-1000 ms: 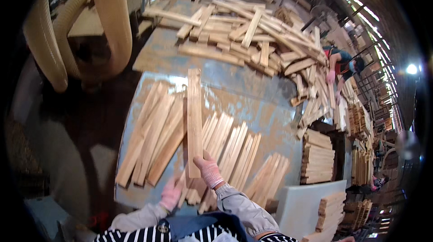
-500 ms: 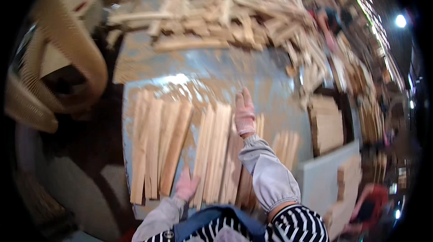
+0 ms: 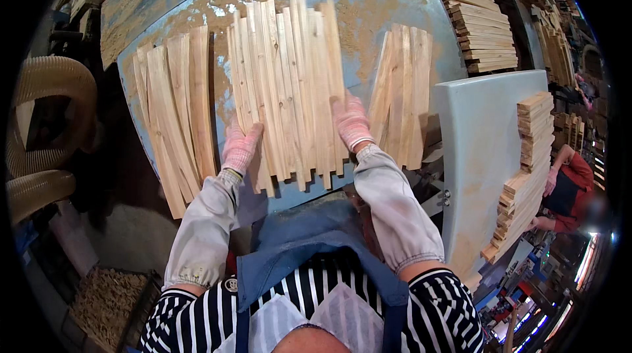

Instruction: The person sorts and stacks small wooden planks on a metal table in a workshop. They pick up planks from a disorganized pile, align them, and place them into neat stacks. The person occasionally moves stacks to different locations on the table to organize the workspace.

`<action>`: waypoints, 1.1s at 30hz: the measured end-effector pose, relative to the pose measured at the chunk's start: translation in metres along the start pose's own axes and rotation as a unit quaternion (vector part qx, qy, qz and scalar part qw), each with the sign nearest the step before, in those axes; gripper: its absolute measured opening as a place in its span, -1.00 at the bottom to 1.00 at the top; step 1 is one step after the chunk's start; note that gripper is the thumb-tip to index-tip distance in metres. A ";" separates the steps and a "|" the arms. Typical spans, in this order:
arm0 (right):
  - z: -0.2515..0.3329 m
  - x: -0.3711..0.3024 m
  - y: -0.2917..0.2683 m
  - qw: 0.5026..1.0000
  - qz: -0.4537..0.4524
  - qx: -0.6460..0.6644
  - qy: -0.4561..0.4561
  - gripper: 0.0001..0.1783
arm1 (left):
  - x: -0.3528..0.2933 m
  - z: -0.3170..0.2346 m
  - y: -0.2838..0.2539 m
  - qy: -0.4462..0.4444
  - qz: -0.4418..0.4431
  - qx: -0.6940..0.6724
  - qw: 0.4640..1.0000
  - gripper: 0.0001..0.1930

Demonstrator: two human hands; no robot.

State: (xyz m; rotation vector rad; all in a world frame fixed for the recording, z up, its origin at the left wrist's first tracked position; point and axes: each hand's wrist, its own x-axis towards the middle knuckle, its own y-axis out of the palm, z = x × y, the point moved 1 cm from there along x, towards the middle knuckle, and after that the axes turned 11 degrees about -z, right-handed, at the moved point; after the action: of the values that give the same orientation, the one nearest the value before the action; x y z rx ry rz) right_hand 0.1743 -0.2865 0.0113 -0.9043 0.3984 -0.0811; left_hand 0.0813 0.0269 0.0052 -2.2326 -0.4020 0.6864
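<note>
A row of long pale wooden strips (image 3: pixel 289 89) lies side by side on the blue, sawdust-smeared table (image 3: pixel 220 7), its ends uneven. My left hand (image 3: pixel 241 145), in a pink-and-white glove, grips the row's left edge with the thumb over the top. Opposite it, my gloved right hand (image 3: pixel 352 121) holds the right edge, the fingers partly hidden and slightly blurred. The strips are squeezed between both hands. To the left sits a looser group of strips (image 3: pixel 174 109), fanned slightly. Another small group (image 3: pixel 403 96) lies just right of my right hand.
A grey-white panel (image 3: pixel 490 129) stands at the right with stacked strips (image 3: pixel 526 168) along it. Beyond that is a co-worker in red sleeves (image 3: pixel 573 185). More stacked wood (image 3: pixel 477 27) lies at the far right. A ribbed hose (image 3: pixel 52 112) curves at the left, above a crate of wood scraps (image 3: pixel 108 307).
My right hand has come back from over the strips to the row's right side. My left hand now grips the left side. The strips sit closer together, and the view has shifted.
</note>
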 end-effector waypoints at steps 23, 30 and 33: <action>0.012 -0.115 -0.178 0.951 -0.024 0.308 0.010 0.06 | -0.051 -0.063 -0.039 -0.026 0.195 -0.507 0.839 -0.29; -0.047 -0.129 -0.361 0.904 -0.268 0.332 -0.031 -0.05 | -0.109 -0.342 -0.025 0.260 0.272 -0.306 0.875 -0.44; -0.116 -0.147 -0.439 0.886 -0.379 0.268 0.014 -0.09 | -0.163 -0.453 0.039 0.252 0.364 -0.296 0.846 -0.46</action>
State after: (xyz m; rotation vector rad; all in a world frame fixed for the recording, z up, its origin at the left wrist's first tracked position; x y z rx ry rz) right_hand 0.0385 -0.6116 0.3336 -0.4593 0.0143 -0.8866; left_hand 0.2189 -0.3362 0.2926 -3.0588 0.6278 0.3073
